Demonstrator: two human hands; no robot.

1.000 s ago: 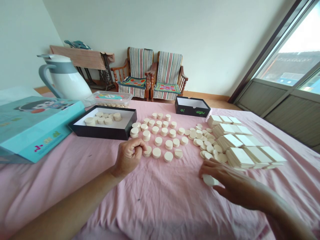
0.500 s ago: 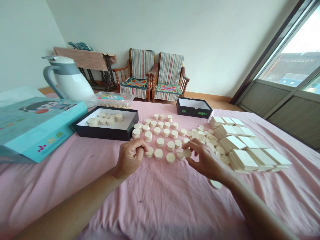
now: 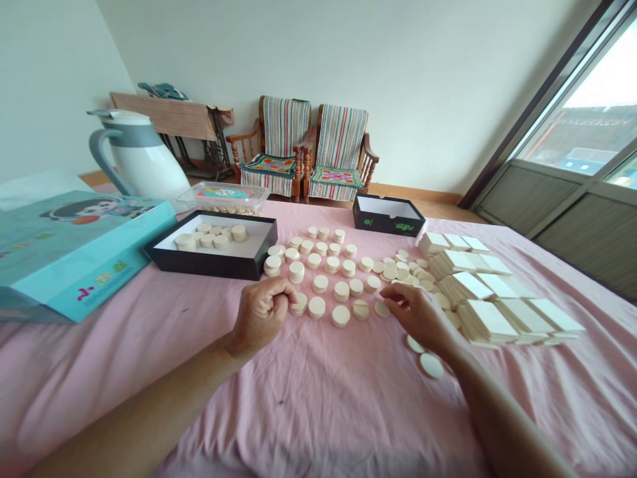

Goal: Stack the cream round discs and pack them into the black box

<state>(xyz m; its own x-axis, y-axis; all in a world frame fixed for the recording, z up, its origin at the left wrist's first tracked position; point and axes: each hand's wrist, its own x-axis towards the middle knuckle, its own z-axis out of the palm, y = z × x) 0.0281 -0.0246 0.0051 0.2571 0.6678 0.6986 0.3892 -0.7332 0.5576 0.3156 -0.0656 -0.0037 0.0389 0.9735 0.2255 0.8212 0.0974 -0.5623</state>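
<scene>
Rows of cream round discs (image 3: pixel 326 265), some stacked, lie on the pink cloth (image 3: pixel 308 398). My left hand (image 3: pixel 261 313) rests on the cloth as a closed fist, touching the nearest disc stack (image 3: pixel 298 304); whatever is inside the fist is hidden. My right hand (image 3: pixel 421 315) is curled, its fingertips pinched at the edge of a single disc (image 3: pixel 381 309) lying at the right end of the front row. Two loose discs (image 3: pixel 430 365) lie beside my right wrist. A pile of loose discs (image 3: pixel 405 269) sits behind that hand.
A black tray (image 3: pixel 209 264) with several discs stands at the left, and a small black box (image 3: pixel 388 222) farther back. Stacks of white tiles (image 3: pixel 485 292) fill the right. A teal box (image 3: pixel 74 252), white jug (image 3: pixel 142 162), clear container (image 3: pixel 223 196) and two chairs (image 3: pixel 308 156) stand behind.
My right hand swung left from the table's right side with a disc and has lowered it to the cloth at the end of the front row. My left fist stayed put.
</scene>
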